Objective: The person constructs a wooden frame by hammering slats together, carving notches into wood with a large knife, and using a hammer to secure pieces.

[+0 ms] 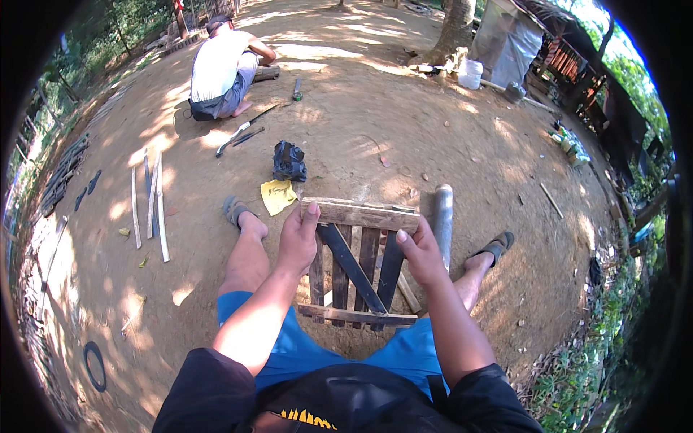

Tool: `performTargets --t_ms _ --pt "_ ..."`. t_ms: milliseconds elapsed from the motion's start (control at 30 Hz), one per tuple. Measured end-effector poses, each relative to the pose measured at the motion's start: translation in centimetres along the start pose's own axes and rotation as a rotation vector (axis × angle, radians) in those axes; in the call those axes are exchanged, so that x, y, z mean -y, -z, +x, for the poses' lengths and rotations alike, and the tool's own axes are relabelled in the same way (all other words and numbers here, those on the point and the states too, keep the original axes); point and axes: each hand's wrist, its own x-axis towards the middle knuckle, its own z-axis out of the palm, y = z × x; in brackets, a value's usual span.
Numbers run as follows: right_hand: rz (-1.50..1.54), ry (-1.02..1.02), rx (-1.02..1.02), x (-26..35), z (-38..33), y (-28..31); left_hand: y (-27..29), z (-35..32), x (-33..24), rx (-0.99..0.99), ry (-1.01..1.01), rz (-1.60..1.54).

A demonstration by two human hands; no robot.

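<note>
I sit on bare dirt with a small wooden slatted frame (359, 268) standing between my knees. It has upright slats, a dark diagonal brace and a pale top rail. My left hand (299, 238) grips the left end of the top rail, thumb on top. My right hand (418, 250) holds the right end of the same rail. A grey pipe (442, 216) lies on the ground just right of the frame.
A yellow sheet (278, 195) and a black bag (289, 161) lie ahead. Loose wooden slats (152, 206) lie to the left. Another person (223, 66) squats farther off, with long tools (242, 133) beside them. A tree trunk (455, 29) and sheds stand at the back right.
</note>
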Motion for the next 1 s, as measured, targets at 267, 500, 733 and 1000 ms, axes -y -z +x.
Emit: performTargets --t_ms 267,500,733,1000 --pt "-0.258 -0.043 -0.163 -0.4 -2.1 0.0 -0.4 -3.1 -1.2 0.133 -0.159 0.025" --pt "-0.208 0.012 -0.199 3.1 -1.3 -2.2 -2.6 -6.6 -2.1 0.002 -0.119 0.145" --pt "-0.187 0.058 -0.227 3.3 -2.8 -2.6 -2.5 -7.3 -4.3 0.056 -0.14 0.168" --pt "-0.734 0.773 -0.458 8.4 -3.2 -2.1 -2.5 -8.4 -3.7 0.024 -0.375 0.347"
